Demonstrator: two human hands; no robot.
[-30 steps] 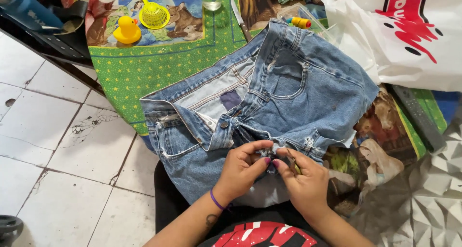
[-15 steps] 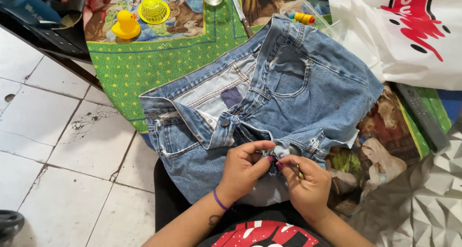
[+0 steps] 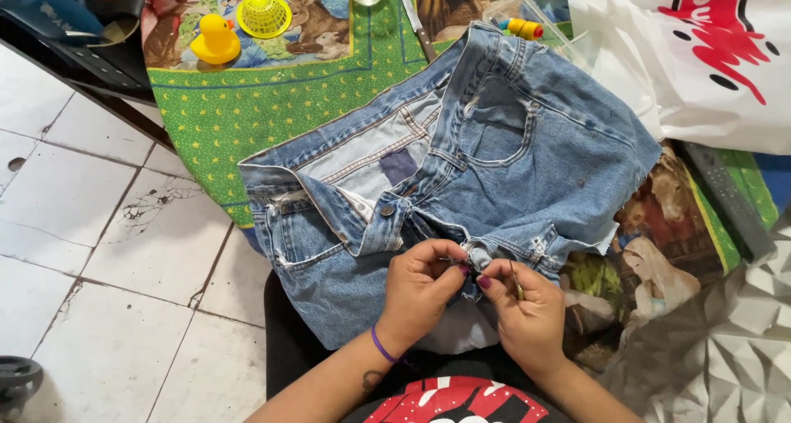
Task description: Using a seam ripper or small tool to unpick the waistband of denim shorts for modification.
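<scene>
From the head camera, looking down: a pair of cut-off denim shorts (image 3: 494,168) lies spread across the near edge of a table covered by a green patterned cloth (image 3: 247,118), with the lower part hanging off toward the person's lap. The denim is mid-blue and faded, the waistband turned open so the paler inside and a small purple patch show, with a metal button at the fly. The leg hems are raw and frayed, white threads showing along the cut edge, and a back pocket sits uppermost on the right half.

Both hands meet at the frayed hem near the crotch. The left hand (image 3: 416,295), a purple band on its wrist, has its fingers curled in, thumb and forefinger pinching a small fold of the denim edge. The right hand (image 3: 527,308) is likewise closed, fingertips pinching the same bit of hem just beside the left, with a thin dark tool (image 3: 517,285) held along its fingers; what kind, I cannot tell.

Further back on the cloth stand a yellow rubber duck (image 3: 216,40) and a yellow mesh strainer (image 3: 264,13). A white plastic bag (image 3: 684,52) lies to the right, touching the shorts.
</scene>
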